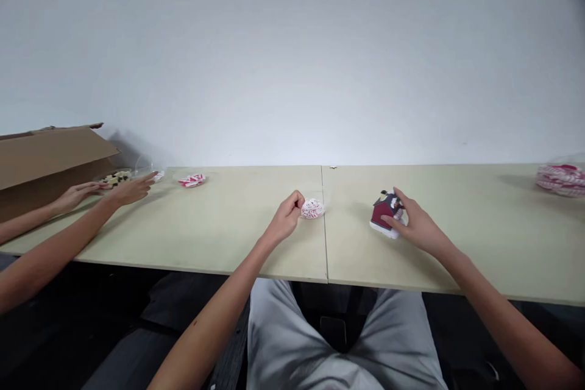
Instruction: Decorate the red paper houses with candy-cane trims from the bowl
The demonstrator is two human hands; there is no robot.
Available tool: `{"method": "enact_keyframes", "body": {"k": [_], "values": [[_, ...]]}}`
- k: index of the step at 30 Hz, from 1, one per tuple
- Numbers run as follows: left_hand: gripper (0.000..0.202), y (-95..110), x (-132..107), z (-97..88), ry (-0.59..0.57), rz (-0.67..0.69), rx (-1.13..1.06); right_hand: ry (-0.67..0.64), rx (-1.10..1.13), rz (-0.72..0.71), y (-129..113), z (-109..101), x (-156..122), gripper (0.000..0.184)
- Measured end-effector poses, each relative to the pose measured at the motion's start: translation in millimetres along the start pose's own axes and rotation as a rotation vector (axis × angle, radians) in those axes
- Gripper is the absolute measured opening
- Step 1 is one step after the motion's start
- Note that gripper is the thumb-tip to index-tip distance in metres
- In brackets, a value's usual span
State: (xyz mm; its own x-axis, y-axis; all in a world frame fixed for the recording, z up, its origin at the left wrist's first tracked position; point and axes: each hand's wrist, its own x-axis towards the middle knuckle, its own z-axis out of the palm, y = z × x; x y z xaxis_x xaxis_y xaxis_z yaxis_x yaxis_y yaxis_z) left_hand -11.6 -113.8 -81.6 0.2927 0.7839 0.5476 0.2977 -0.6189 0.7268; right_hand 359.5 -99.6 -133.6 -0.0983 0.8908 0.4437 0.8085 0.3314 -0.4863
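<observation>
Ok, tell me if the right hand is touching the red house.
Touching: the head view shows the right hand with its fingers pressed against the side of the red house.

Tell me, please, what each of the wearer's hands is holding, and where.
The right hand grips a red house model by its right side; the left hand seems to pinch the left edge of a red-and-white paper wad.

Left hand (pixel 285 218) curled inward, right hand (pixel 419 226) spread wide
</observation>
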Motion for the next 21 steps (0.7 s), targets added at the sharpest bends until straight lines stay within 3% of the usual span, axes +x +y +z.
{"method": "enact_keyframes", "body": {"k": [4,8,13,16,21], "values": [[0.004,10.1,-12.5,15.1,-0.132,-0.082,-0.083,-0.048,0.069,-0.045,-30.7,10.0,-5.7,0.087],[0.02,11.0,-17.1,27.9,-0.279,-0.159,-0.152,-0.034,0.121,-0.107,-52.3,24.9,-13.4,0.083],[0.018,11.3,-19.3,45.0,-0.145,-0.153,0.001,0.059,0.082,-0.111,-73.0,39.0,-24.6,0.082],[0.012,9.3,-22.6,55.8,-0.13,-0.194,0.02,0.114,0.079,-0.103,-80.9,43.1,-27.6,0.081],[0.018,2.1,-34.5,66.2,-0.085,-0.169,0.012,0.096,0.168,-0.056,-84.6,45.2,-31.5,0.083]]}}
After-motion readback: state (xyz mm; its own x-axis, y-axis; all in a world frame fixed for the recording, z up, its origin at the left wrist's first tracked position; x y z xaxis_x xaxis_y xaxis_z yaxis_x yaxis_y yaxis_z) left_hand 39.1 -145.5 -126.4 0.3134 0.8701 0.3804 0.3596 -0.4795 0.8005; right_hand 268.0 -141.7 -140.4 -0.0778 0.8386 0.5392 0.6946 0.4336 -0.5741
